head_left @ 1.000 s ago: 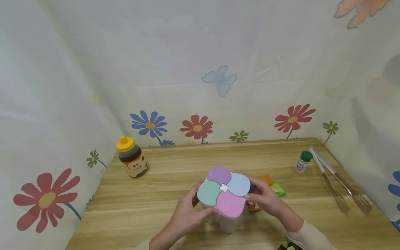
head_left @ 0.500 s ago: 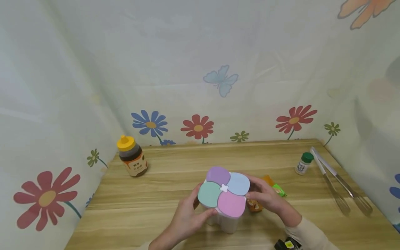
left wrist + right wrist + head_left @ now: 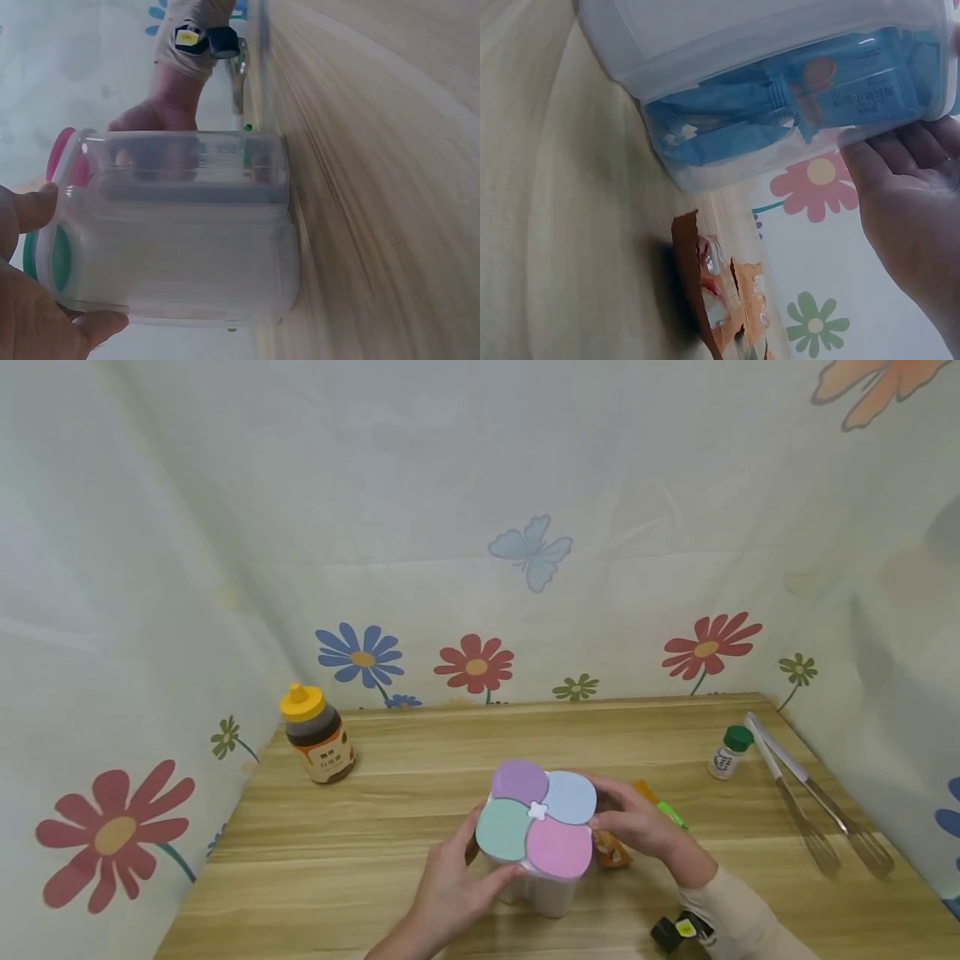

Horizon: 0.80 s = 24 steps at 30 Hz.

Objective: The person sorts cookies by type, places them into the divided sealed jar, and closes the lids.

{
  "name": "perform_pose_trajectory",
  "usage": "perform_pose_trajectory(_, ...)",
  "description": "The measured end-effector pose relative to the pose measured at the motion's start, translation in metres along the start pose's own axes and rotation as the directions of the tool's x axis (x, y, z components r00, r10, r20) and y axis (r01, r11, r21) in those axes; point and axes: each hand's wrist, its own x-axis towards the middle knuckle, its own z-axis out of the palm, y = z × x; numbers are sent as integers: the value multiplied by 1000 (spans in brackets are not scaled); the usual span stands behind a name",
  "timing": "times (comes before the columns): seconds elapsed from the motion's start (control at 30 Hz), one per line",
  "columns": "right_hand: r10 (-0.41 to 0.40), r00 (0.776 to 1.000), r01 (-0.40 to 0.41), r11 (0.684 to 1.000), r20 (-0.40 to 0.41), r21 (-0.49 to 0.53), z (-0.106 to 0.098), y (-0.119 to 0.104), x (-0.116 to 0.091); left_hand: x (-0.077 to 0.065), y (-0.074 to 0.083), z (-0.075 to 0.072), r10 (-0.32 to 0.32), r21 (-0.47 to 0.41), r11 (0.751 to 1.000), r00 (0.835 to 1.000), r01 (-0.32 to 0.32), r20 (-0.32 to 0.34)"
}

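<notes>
Both hands hold a clear, four-lobed snack box (image 3: 555, 893) by its lidded top. Its lids are purple, light blue, green and pink, round a white star-shaped centre. My left hand (image 3: 453, 885) grips the near left side, thumb at the pink lid's edge and fingers beyond the green lid. My right hand (image 3: 641, 818) holds the right side by the light blue lid, some fingers hidden behind the box. In the right wrist view, blue packets (image 3: 855, 90) show inside one compartment. The box's base is at the table in the left wrist view.
Orange packets (image 3: 611, 850) and a green one (image 3: 672, 814) lie right of the box. A yellow-capped bottle (image 3: 318, 735) stands at the left. Farther right are a green-capped shaker (image 3: 730, 752) and metal tongs (image 3: 813, 793). A black wrist camera (image 3: 678, 931) sits on the right sleeve.
The snack box has turned slightly counterclockwise as seen from above. My right hand and forearm have shifted a little left, uncovering more of the orange packet and the wrist camera.
</notes>
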Motion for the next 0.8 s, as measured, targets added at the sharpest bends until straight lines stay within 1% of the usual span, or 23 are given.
perform_pose_trajectory(0.1,-2,1000,2,1000,15,14,-3,1,0,0,2,2,-17,-7,1000,1000,17,-8)
perform_pose_trajectory(0.23,7,1000,-8,1000,25,25,-6,2,1,-1,4,4,-56,-6,998,998,56,-17)
perform_pose_trajectory(0.37,8,999,-11,999,53,46,-10,2,5,-2,5,6,-86,17,996,996,86,-34)
perform_pose_trajectory(0.47,15,997,-21,997,80,73,-12,1,8,-3,4,7,-74,42,996,996,76,-47)
perform_pose_trajectory(0.6,31,994,-44,992,107,116,-13,-1,11,-2,4,7,-47,51,997,998,49,-52)
perform_pose_trajectory(0.67,41,993,-54,991,111,119,-14,-1,12,-2,4,7,-44,52,998,998,47,-55)
perform_pose_trajectory(0.8,49,991,-61,994,127,92,-17,1,16,-3,4,7,-22,70,997,997,27,-68)
